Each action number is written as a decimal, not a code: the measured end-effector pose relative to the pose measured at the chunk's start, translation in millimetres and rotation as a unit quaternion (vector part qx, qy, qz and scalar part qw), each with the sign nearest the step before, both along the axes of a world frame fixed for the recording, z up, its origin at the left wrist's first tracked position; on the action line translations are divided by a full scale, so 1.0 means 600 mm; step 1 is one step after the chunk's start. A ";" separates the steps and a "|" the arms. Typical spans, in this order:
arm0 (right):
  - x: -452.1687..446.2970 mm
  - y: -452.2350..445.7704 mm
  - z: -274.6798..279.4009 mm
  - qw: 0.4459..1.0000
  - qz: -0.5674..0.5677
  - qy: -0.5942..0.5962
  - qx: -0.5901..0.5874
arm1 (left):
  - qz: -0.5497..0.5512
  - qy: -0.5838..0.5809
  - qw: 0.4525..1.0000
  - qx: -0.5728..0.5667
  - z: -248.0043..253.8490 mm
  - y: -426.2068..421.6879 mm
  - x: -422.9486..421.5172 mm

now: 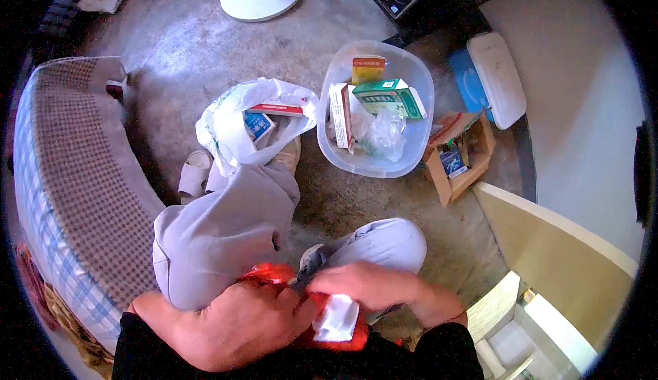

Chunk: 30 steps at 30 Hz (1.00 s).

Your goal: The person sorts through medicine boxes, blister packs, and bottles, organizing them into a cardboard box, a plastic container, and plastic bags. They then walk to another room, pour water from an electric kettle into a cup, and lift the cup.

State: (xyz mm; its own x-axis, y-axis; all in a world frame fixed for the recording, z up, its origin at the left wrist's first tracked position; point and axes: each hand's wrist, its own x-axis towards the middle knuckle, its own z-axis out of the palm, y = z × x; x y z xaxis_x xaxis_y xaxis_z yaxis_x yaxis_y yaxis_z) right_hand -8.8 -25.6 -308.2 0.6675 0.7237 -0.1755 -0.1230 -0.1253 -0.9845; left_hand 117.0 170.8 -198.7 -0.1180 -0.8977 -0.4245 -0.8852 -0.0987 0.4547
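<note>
In my lap lies a crinkled red plastic bag point(271, 272) with a white packet or paper point(338, 318) showing at its right part. My left hand point(250, 318) is closed around the bag, its fingers curled and partly hidden. From the right, my right hand point(367, 284) pinches the bag's upper edge beside the white piece. Beyond my knees, a white plastic bag point(226, 116) stands open with blue and red-and-white boxes in it. To its right is a clear plastic tub point(419, 116) holding a green box point(391, 97), a yellow-and-red box point(369, 69), a white box and crumpled clear plastic.
An opened cardboard box point(473, 164) with small packages sits right of the tub. A bed with a checked cover point(89, 140) lines the left side. A round white stand base point(262, 3) is at the back. A pale wooden panel point(555, 243) borders the right.
</note>
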 end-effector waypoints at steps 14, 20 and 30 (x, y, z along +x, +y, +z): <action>0.235 -0.164 -0.192 0.632 -0.332 -0.263 -0.649 | 0.122 -0.034 0.990 -0.061 -0.018 0.005 -0.025; 0.247 -0.171 -0.309 0.620 -0.209 -0.099 -0.750 | 0.048 0.018 0.999 -0.005 -0.014 0.006 -0.028; 0.203 -0.243 -0.293 0.852 -0.316 0.063 -0.414 | 0.062 0.008 0.998 -0.032 -0.015 0.013 -0.024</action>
